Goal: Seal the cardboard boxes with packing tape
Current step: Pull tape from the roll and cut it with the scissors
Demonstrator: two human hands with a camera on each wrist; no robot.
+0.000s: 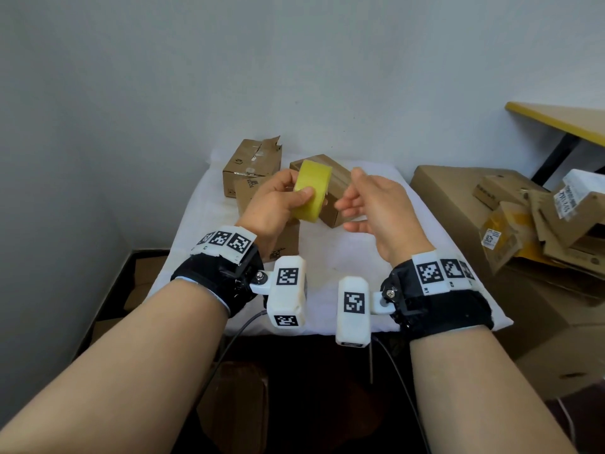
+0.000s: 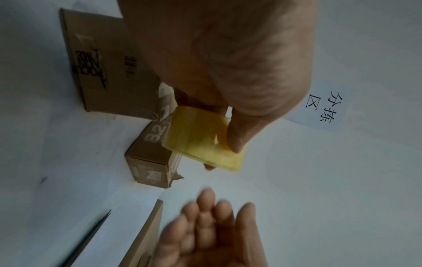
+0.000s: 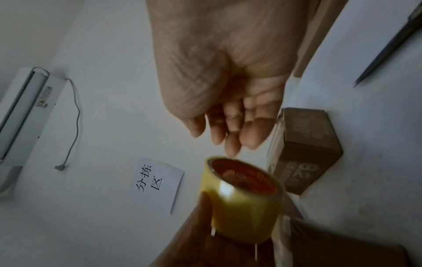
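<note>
On the white-covered desk (image 1: 409,224), far left, stands a brown cardboard box with torn, raised flaps (image 1: 252,165). A second brown cardboard box with black print (image 1: 281,244) sits nearer, mostly hidden behind the left hand (image 1: 271,204). To their right a small closed brown cardboard box (image 1: 337,198) lies at an angle, partly screened by the tape and both hands. Right of the desk, a large cardboard carton (image 1: 458,208) carries a heap of flattened cardboard scraps with labels (image 1: 540,224). On the wall the wrist views show a white paper sign with black characters (image 3: 157,182) and a white wall unit with a dangling cord (image 3: 25,115).

The left grip is closed on the yellow roll of packing tape (image 1: 311,191), thumb across its outer band and fingers behind, holding it in the air above the boxes. The right hand (image 1: 376,208) hovers just right of the roll, fingers loosely extended and holding nothing, tips close to the roll but apart from it.

The roll's axis through its reddish core (image 3: 242,178) runs roughly left to right, the open core facing the right hand.
</note>
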